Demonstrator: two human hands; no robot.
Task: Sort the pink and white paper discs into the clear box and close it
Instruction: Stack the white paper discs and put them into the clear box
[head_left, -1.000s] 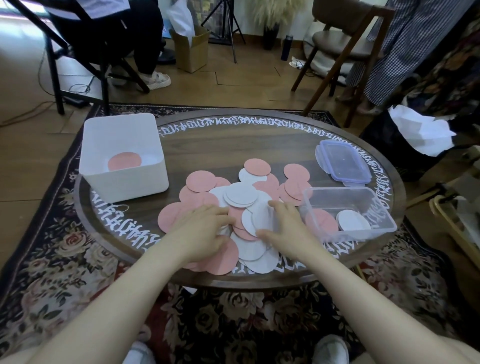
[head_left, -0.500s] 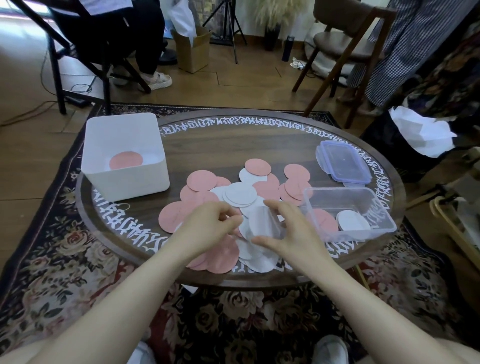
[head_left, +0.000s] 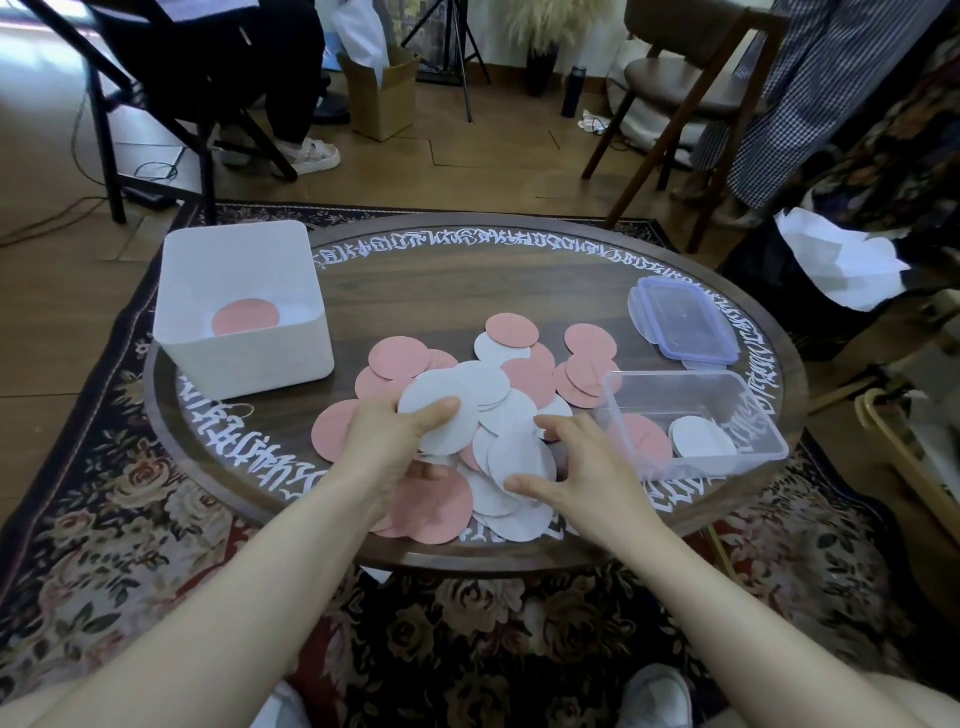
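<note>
**White disc pinched, clear box off to the right**

Pinched in the left hand (head_left: 387, 447): a white disc (head_left: 441, 415), thumb on top, fingers curled beneath, lifted a little above the pile (head_left: 467, 415). Spread and relaxed, holding nothing: the right hand (head_left: 576, 470), hovering over white discs at the near edge of the table (head_left: 519, 270). Heaped across the table's middle and near edge: pink and white discs, overlapping. Just right of the pile, by the near-right edge: the clear box (head_left: 691, 415), open, long axis running left to right, with a pink disc (head_left: 641, 441) and a white one (head_left: 701, 444) already inside. Behind it, toward the far-right edge: the lid (head_left: 683, 325), lying flat. At the far-left edge: a white bin (head_left: 244, 306) with a pink disc inside. Nearer to the box: the right hand, likely; the held disc would have to cross rightward over the pile. Sorting judged barely begun.
</note>
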